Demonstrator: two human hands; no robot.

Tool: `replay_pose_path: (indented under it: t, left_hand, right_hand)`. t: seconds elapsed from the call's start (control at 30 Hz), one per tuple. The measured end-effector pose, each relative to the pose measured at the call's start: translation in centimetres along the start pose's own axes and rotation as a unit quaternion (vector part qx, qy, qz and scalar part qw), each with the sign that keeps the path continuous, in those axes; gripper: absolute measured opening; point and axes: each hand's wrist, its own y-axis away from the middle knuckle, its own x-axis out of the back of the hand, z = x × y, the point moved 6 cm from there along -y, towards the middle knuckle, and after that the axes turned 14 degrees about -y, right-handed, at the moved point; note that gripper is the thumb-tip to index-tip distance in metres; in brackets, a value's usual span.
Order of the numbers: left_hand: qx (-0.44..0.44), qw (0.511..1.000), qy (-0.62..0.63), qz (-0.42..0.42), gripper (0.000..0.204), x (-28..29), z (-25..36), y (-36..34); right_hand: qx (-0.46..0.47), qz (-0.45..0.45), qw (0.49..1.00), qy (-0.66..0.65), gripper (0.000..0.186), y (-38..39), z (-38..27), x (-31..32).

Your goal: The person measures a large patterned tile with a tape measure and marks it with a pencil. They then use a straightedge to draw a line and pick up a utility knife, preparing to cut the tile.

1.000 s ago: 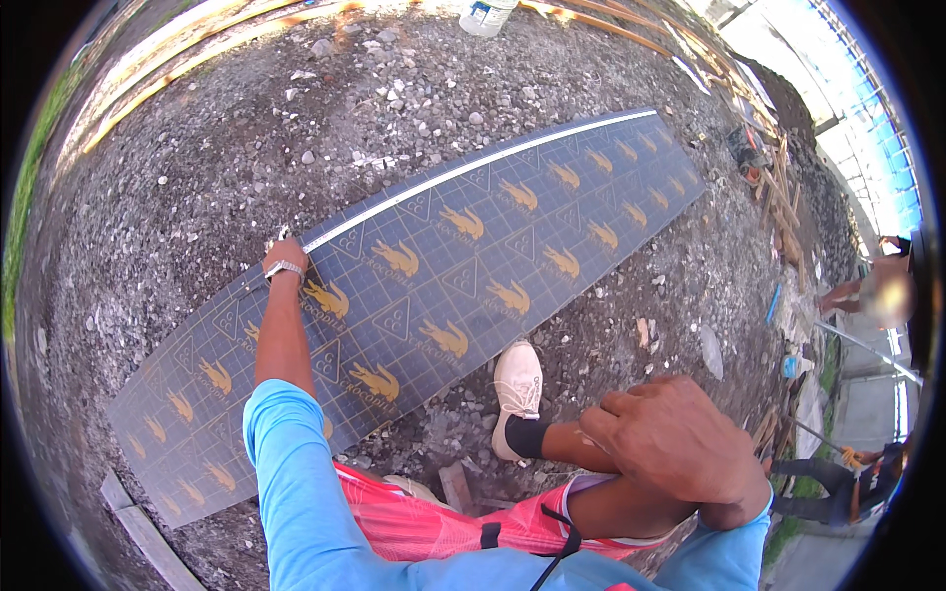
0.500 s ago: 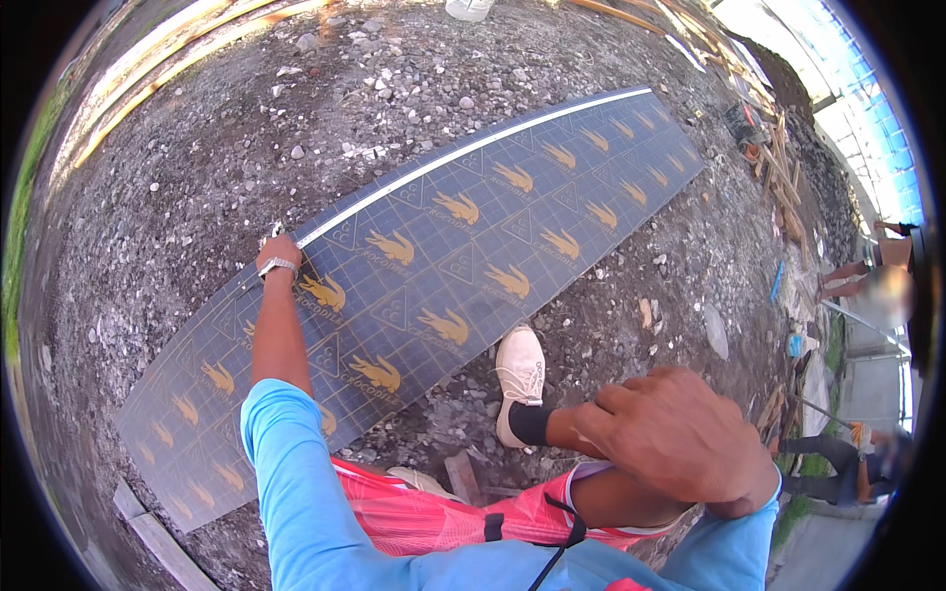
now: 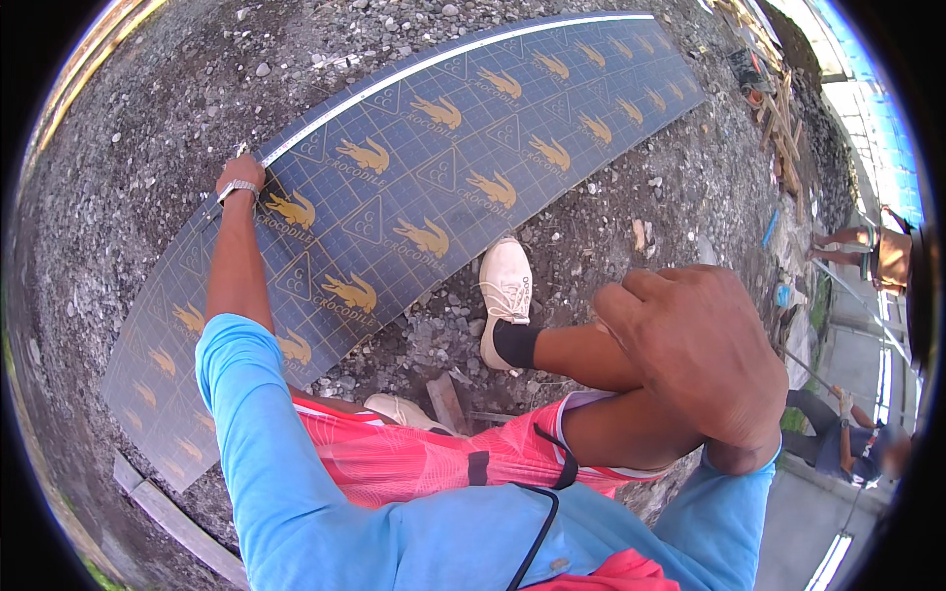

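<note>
A long dark panel [image 3: 394, 197] with a gold grid and repeated gold animal figures lies slantwise on the ground. Along its far edge runs a white tape measure blade [image 3: 443, 57], pulled out straight to the far right corner. My left hand [image 3: 239, 177], a watch on the wrist, is closed at the blade's near end, on the panel's far edge; its fingers hide the tape's case. Close in front of me, over my bent knee, my right hand [image 3: 690, 340] is curled into a fist. Its fingertips are turned under, so anything inside is hidden.
My shoe [image 3: 507, 281] stands beside the panel's near edge on stony ground. A wooden board [image 3: 177, 527] lies at lower left, and a short block [image 3: 445, 402] near my other foot. Scrap wood [image 3: 783, 148] is heaped at right. Two people [image 3: 847, 433] are farther right.
The view has shifted, so the panel and both hands appear higher in the picture. My left hand keeps its place on the panel's edge; my right fist stays curled.
</note>
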Motion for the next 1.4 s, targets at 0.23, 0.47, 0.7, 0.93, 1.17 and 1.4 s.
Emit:
replay_pose_path:
  t: [0.23, 0.47, 0.7, 0.93, 1.17, 1.4]
  left_hand:
    - [-0.092, 0.994, 0.061, -0.007, 0.039, -0.8, -1.3, -0.3]
    - [-0.119, 0.95, 0.275, -0.084, 0.036, -1.7, -2.0, 1.1]
    - [-0.142, 0.882, 0.367, -0.258, 0.028, 1.8, 0.0, 5.3]
    - [-0.222, 0.833, 0.428, -0.27, 0.028, 7.8, 5.1, 8.2]
    - [-0.238, 0.821, 0.427, -0.296, 0.026, 7.7, 10.6, 9.2]
    - [-0.229, 0.809, 0.423, -0.338, 0.025, 1.8, 10.5, 8.9]
  right_hand:
    - [0.0, 0.017, 1.0, 0.003, 0.017, 0.6, 0.3, -0.4]
    - [0.148, 0.118, 0.982, -0.011, 0.021, 2.1, 0.2, 1.0]
    - [0.182, 0.069, 0.981, -0.012, 0.026, 3.9, -0.6, 2.9]
    - [0.189, 0.085, 0.978, -0.03, 0.011, 3.3, -1.3, 2.4]
    - [0.115, 0.046, 0.992, -0.017, 0.014, -0.1, -0.6, -0.2]
    - [0.177, 0.144, 0.974, -0.013, 0.012, 0.4, -0.1, -0.5]
